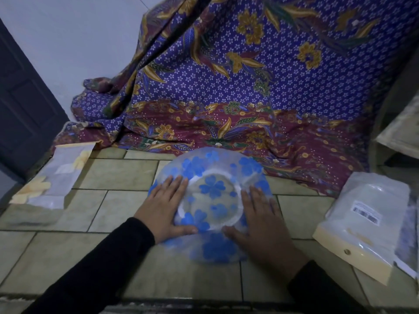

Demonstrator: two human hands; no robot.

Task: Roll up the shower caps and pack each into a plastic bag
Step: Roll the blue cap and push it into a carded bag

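Left fingers (173, 184): I see them straight and spread, pressed flat on the left side of the cap, gripping nothing.
Right fingers (258, 196): the same, flat on the cap's right side, thumb toward the middle.
Hands: two, left hand (163, 207) and right hand (260, 220), both in black sleeves (102, 268).
Shower cap (213, 189): one, clear with blue flowers, lying spread on the desk (113, 175) between and under both hands.
Cap facing: white gathered rim upward; the outline is roughly round, so I find no clear long axis.
Left far: a clear packet (59, 175) with yellow flowers; one bag or several, I cannot tell.
Right: one pack of plastic bags (367, 216) with a barcode label.
Far: a patterned cloth (249, 87) draped down onto the desk, touching the cap's far edge.
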